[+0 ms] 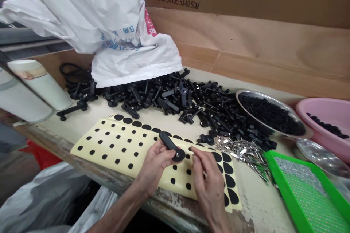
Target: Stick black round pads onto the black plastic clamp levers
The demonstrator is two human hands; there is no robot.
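My left hand point(154, 162) closes firm on black plastic handle point(169, 145), round end tilted toward right. Right fingertips point(194, 151) pinch narrow beside round end; cannot tell if they hold something. If grip slips, handle can drop on sticker sheet point(117, 153) and disturb black dots. Left forearm crosses bench edge point(164, 207). Farther, loose black parts point(169, 98), steel bowl point(270, 113).

Your left hand point(155, 162) and right hand point(209, 185) were bare, with long, thin fingers, bony knuckles and short nails. Your left forearm point(117, 214) was bare down to the bottom of the view. Whether the creased, pale grey, glossy fabric point(41, 196) below it was something you wore, the view did not show.
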